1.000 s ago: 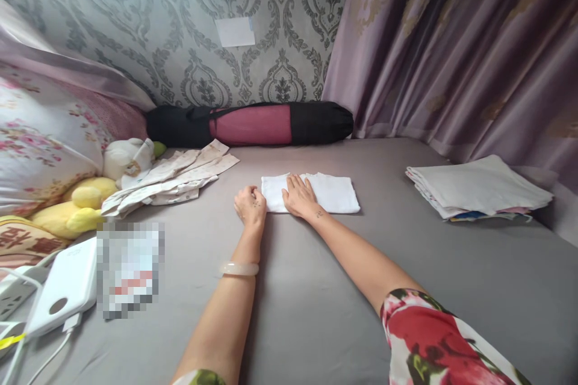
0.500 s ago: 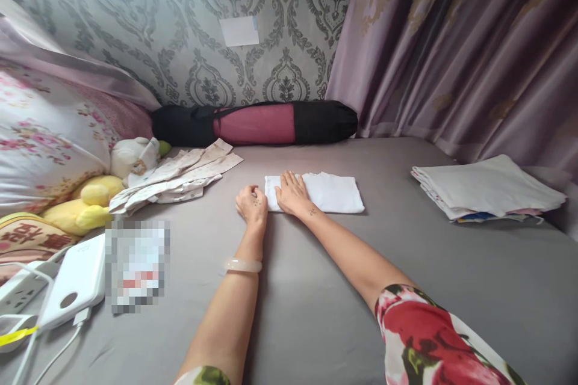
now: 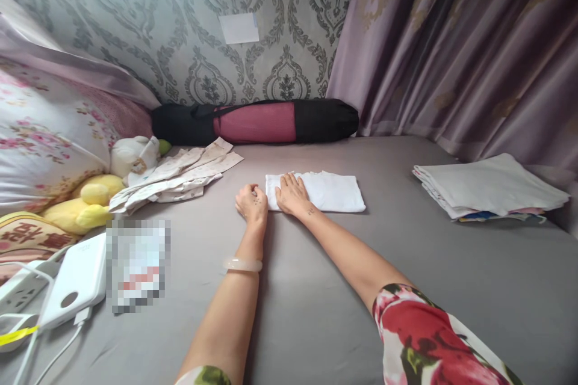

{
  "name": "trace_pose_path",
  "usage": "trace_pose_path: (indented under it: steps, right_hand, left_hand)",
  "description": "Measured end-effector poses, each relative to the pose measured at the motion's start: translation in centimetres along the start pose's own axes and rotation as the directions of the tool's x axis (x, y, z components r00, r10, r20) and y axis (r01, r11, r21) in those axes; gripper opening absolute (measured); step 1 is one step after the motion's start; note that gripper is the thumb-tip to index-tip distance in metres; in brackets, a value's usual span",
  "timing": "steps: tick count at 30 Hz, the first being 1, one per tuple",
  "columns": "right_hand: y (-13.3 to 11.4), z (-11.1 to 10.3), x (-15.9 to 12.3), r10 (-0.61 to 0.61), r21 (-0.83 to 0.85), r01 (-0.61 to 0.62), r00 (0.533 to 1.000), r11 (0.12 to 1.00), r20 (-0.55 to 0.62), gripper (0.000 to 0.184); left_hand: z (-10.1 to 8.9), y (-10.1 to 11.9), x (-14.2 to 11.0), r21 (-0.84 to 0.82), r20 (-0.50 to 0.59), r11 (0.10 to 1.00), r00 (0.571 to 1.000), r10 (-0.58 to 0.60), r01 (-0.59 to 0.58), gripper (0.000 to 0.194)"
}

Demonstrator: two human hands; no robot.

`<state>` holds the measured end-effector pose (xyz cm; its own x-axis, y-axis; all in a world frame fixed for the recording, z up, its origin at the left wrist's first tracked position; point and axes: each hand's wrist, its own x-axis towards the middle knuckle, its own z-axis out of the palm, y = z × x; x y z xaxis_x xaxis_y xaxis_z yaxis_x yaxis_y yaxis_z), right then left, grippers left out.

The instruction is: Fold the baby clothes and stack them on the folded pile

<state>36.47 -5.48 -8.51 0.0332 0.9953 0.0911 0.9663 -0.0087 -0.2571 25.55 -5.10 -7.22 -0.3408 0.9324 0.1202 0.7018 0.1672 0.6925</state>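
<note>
A folded white garment point(image 3: 336, 192) lies flat on the grey bed sheet. Pressed flat on its left part is my right hand point(image 3: 292, 194), fingers stretched out. My left hand point(image 3: 251, 202) rests on the sheet just beside the garment's left edge, curled into a loose fist with nothing seen in it. Whether its fingers touch the garment's edge, I cannot tell. A pale bangle point(image 3: 242, 264) circles my left wrist.
A stack of folded clothes point(image 3: 490, 186) lies at the right, loose patterned clothes point(image 3: 176, 177) at the left. A black and maroon long bag point(image 3: 255, 123) lies along the wall. Plush toys point(image 3: 90, 204), a white power bank point(image 3: 77, 277) and cables are on the left.
My right hand has slid slightly left over the white garment, towards its left edge. My left hand keeps its place beside it. The whole view has shifted a little.
</note>
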Motion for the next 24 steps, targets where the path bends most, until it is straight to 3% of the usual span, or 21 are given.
trace_pose_path:
  steps: [7, 11, 19, 24]
  right_hand:
    - [-1.7, -0.2, 0.5, -0.115, 0.049, 0.115, 0.993, 0.992, -0.009, 0.058]
    - [-2.1, 0.1, 0.4, -0.145, 0.056, 0.142, 0.988, 0.988, 0.06, 0.059]
    - [-2.0, -0.3, 0.2, -0.16, 0.044, 0.156, 0.98, 0.987, 0.118, 0.059]
    - [-0.9, -1.2, 0.0, -0.148, 0.075, 0.142, 0.986, 0.987, 0.078, 0.057]
  left_hand:
    - [0.3, 0.2, 0.1, -0.116, -0.104, 0.993, 0.994, 0.02, -0.032, 0.034]
    - [0.2, 0.3, 0.1, -0.138, -0.082, 0.99, 0.996, 0.022, -0.033, 0.036]
    - [0.5, 0.4, -0.2, -0.117, -0.055, 0.983, 0.989, 0.135, -0.141, 0.036]
    - [1.2, 0.1, -0.4, -0.052, -0.039, 0.965, 0.966, 0.257, -0.259, 0.037]
